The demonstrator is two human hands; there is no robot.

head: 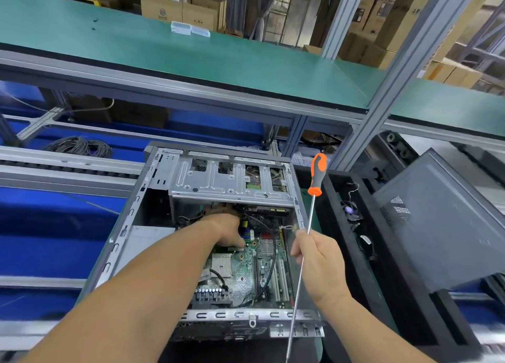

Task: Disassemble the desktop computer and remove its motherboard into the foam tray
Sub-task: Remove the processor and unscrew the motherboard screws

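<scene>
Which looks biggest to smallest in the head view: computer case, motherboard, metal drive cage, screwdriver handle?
1. computer case
2. motherboard and metal drive cage: too alike to rank, and the board is partly hidden
3. screwdriver handle

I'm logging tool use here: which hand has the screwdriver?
The right hand grips the screwdriver by its metal shaft, orange handle up. The left hand reaches tool-free into the computer case.

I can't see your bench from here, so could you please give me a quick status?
Left hand inside the case. Right hand grips screwdriver by its shaft. Motherboard still mounted, cables across it.
</scene>
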